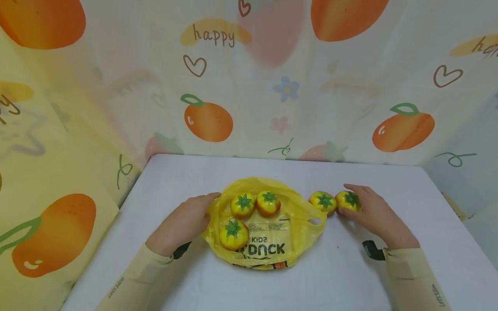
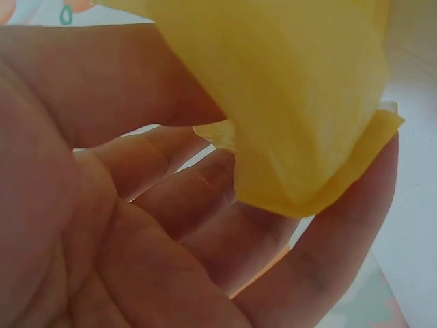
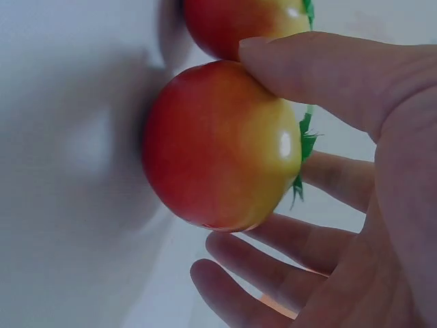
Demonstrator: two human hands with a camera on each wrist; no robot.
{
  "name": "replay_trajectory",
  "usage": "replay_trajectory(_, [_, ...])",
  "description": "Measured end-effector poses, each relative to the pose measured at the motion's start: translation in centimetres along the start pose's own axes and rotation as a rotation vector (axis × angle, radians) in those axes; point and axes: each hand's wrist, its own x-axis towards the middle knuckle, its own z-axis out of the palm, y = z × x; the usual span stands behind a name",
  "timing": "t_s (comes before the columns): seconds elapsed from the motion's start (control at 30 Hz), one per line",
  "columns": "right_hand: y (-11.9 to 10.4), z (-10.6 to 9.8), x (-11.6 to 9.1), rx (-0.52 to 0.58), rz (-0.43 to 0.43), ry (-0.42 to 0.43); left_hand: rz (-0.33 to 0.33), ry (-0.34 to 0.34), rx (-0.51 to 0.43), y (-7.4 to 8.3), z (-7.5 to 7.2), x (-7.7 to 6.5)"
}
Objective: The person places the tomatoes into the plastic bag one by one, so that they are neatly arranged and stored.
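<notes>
A yellow plastic bag with dark printing lies spread on the table, its rim raised around three yellow-and-red toy tomatoes with green leafy tops: one at the back left, one at the back right, one in front. My left hand pinches the bag's left edge, thumb over the film and fingers behind it. To the right of the bag, my right hand grips a toy tomato between thumb and fingers. Another toy tomato touches or nearly touches it, beside the bag's right edge.
The table has a white cover. Behind it hangs a cloth backdrop printed with oranges, hearts and lettering, which also runs along the left side. Dark straps show under both wrists.
</notes>
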Motion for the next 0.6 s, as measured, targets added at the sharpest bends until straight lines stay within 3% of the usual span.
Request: replay_trajectory(0.6, [-0.03, 0.49, -0.09, 0.049, -0.022, 0.006, 0.019, -0.006, -0.001, -0.12, 0.24, 0.20])
